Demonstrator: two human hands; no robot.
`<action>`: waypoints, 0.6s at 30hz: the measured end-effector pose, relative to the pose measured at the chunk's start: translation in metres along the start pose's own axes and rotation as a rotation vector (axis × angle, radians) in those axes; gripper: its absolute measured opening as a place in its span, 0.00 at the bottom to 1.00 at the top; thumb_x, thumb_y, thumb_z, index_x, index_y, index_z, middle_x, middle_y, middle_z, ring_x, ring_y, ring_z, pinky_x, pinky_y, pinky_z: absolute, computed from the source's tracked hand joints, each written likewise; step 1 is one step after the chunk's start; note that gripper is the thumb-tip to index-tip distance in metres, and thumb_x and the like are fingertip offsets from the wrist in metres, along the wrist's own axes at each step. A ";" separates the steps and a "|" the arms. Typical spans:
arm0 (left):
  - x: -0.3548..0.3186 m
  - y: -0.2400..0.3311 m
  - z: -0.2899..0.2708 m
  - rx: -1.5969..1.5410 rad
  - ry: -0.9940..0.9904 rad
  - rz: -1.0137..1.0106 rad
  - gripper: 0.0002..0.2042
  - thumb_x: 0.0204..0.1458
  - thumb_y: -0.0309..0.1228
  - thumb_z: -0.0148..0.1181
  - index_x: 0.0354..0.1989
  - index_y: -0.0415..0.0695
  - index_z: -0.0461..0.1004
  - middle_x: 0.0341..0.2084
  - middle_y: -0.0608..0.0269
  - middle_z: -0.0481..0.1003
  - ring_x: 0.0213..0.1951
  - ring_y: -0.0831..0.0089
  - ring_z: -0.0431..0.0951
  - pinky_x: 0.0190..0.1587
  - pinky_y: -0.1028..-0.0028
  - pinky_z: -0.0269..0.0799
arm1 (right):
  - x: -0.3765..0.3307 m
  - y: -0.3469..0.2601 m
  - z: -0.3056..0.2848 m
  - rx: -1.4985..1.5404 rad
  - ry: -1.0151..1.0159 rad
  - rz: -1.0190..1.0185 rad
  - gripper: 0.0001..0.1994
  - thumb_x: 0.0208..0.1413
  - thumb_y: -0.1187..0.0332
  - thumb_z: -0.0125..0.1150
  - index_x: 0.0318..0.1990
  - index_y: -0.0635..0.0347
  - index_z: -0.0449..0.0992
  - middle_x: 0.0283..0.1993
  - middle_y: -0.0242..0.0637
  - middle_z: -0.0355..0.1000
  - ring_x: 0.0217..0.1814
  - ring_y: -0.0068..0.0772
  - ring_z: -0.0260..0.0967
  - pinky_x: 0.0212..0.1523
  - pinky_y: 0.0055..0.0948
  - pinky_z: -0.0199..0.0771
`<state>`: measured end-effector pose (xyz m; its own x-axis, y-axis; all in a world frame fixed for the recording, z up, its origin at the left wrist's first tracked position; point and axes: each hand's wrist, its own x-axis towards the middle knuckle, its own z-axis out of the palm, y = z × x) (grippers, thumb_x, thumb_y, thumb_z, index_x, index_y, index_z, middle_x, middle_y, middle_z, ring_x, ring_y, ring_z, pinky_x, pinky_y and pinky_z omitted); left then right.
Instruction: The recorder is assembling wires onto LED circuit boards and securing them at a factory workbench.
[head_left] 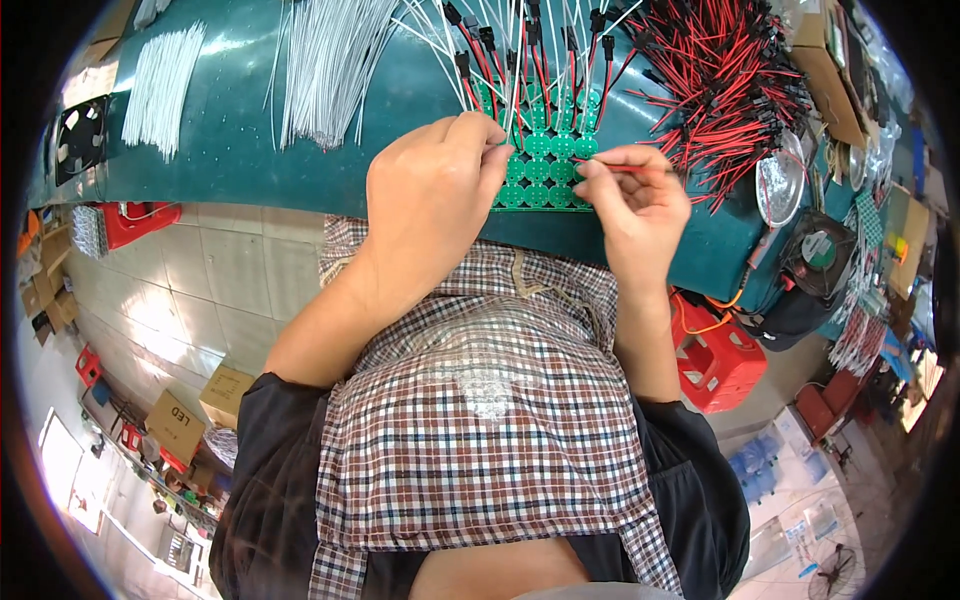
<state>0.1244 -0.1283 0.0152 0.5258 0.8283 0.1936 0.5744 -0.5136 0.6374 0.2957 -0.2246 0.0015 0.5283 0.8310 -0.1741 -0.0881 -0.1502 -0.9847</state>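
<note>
The green workbench (250,150) fills the upper half of the view, its near edge over the lap of a seated person in a checked apron (480,400). Two sheaves of white wires (320,70) lie fanned on it at the left, and a large heap of red-and-black leads (720,90) sits at the right — too tangled to count, but close to the right hand, probably so a lead can be taken without stretching. Two small black fans show, one at the far left (78,135) and one at the right (818,250).

Between the hands lies the green panel of round circuit boards (545,165), about four to a row in several rows, with leads already rising from its far rows. The left hand (430,200) presses on it with fingers curled — seemingly to steady it. The right hand (640,200) pinches a red lead (625,168) narrowly at the panel's right edge.
</note>
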 end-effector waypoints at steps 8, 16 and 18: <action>0.013 -0.009 -0.051 -0.081 0.080 -0.279 0.05 0.52 0.31 0.68 0.34 0.47 0.80 0.27 0.64 0.81 0.29 0.70 0.83 0.33 0.73 0.76 | 0.005 0.004 0.010 -0.417 -0.106 -0.306 0.06 0.46 0.81 0.65 0.32 0.66 0.76 0.30 0.36 0.76 0.28 0.23 0.75 0.32 0.22 0.75; 0.028 -0.153 -0.139 0.616 0.212 -0.475 0.12 0.58 0.43 0.61 0.42 0.52 0.82 0.36 0.64 0.83 0.39 0.67 0.83 0.42 0.67 0.76 | 0.007 -0.004 0.011 -0.478 -0.168 -0.385 0.07 0.45 0.82 0.64 0.33 0.66 0.75 0.30 0.37 0.74 0.27 0.26 0.74 0.30 0.23 0.74; 0.025 -0.192 -0.155 0.738 0.202 -0.517 0.13 0.59 0.44 0.60 0.45 0.52 0.82 0.39 0.64 0.83 0.42 0.66 0.83 0.44 0.66 0.76 | 0.006 -0.004 0.012 -0.483 -0.176 -0.389 0.07 0.45 0.82 0.63 0.33 0.66 0.74 0.30 0.38 0.74 0.27 0.27 0.73 0.30 0.23 0.74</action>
<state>-0.0701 0.0258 0.0131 0.0128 0.9820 0.1884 0.9981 -0.0240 0.0571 0.2896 -0.2125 0.0047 0.2947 0.9427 0.1567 0.4942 -0.0099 -0.8693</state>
